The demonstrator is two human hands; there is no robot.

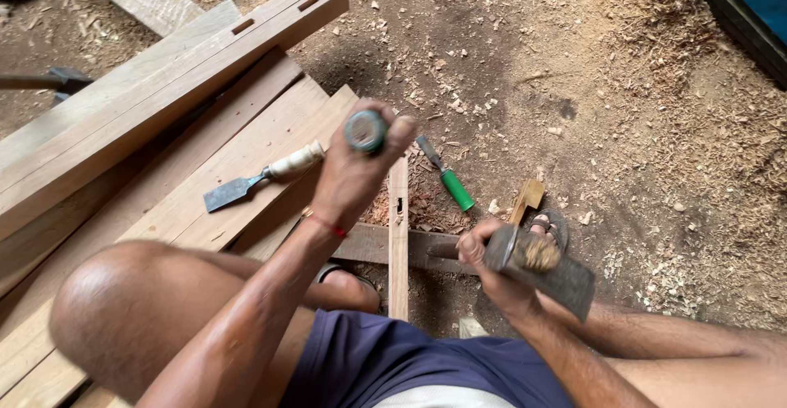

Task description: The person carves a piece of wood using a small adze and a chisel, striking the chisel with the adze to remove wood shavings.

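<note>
Over a narrow upright wooden slat [398, 236] with a small mortise slot: left hand [354, 174] clenched around a green-capped chisel handle [366, 130], blade hidden below. Right hand [492, 268] gripping a heavy grey iron hammer [537, 267], held aside. Step judged: chopping the mortise. Spare white-handled chisel [258, 177] and green-handled chisel [445, 174] lie nearby.

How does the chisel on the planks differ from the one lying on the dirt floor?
The chisel on the planks has a pale handle and a broad dark blade. The chisel on the floor has a green handle and a narrower blade. The first rests on a wooden plank, the second among wood chips beyond the narrow strip. Both lie flat and unheld by the hands.
</note>
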